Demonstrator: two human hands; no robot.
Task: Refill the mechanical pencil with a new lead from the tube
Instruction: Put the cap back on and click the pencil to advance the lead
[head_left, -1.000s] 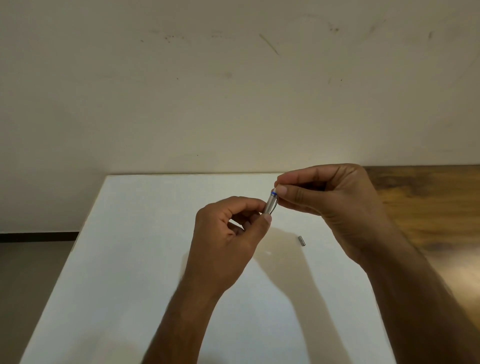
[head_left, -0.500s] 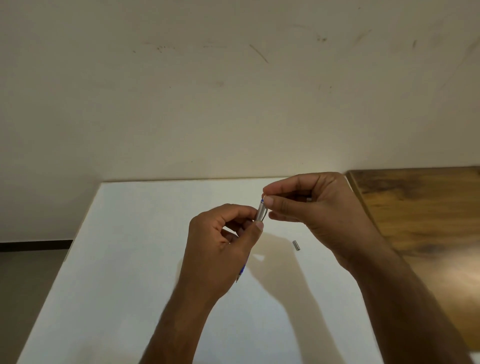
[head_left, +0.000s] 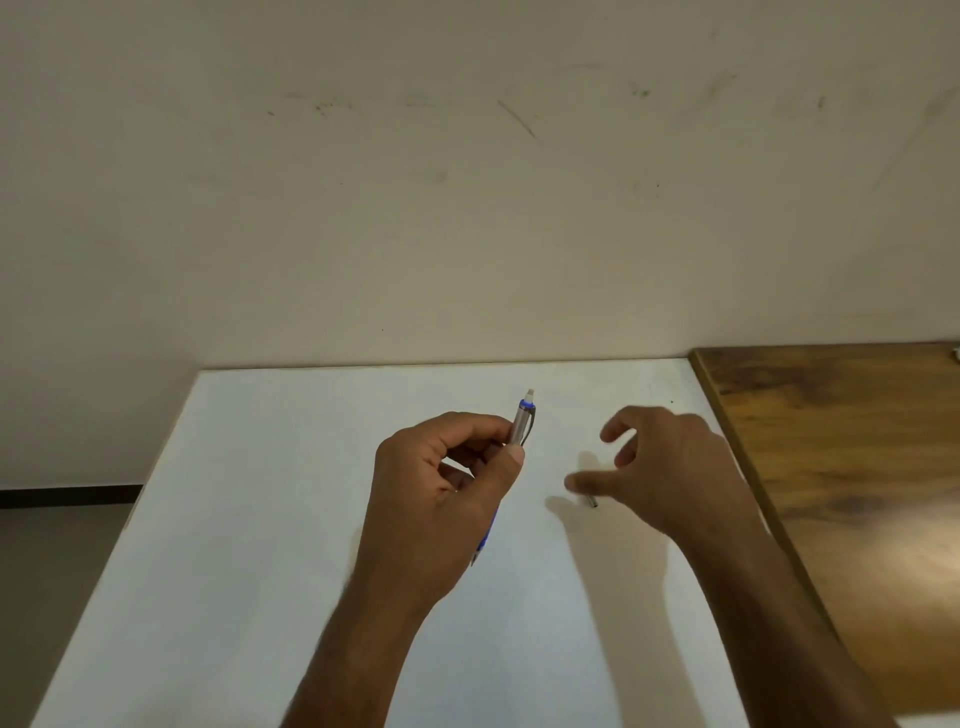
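Mechanical pencil (head_left: 523, 422) refill is at the closing stage, by the look of it: the white eraser (head_left: 530, 394) sits in the top of the barrel, and a small metal cap (head_left: 592, 502) lies loose on the table. No lead tube can be seen in this view.

White table (head_left: 270, 519): this is your work surface. A wooden top (head_left: 841, 467) adjoins it at 3 o'clock. Keep all small parts on the white surface, where they contrast well.

Left hand (head_left: 441, 499): your fingers and thumb are clamped on the pencil at mid-barrel. The pencil stands tilted, eraser end toward 12 o'clock and the blue grip end toward 6 o'clock below your palm. Hold this angle; it presents the eraser end for capping.

Right hand (head_left: 670, 467): it hovers at 3 o'clock from the pencil, fingers spread and curled, holding nothing. The thumb tip is just beside the cap; whether it touches cannot be determined.

Metal cap: it lies at about 4 o'clock from the pencil top, partly in the shadow of your right hand.

Procedure, as judged from the present layout:
1. Pinch the cap between thumb and forefinger by its sides. It is small and smooth, so it will probably roll if nudged.
2. Check which end is open before lifting it.
3. Bring it in line with the barrel axis, then press it straight over the eraser. Do not push at an angle.
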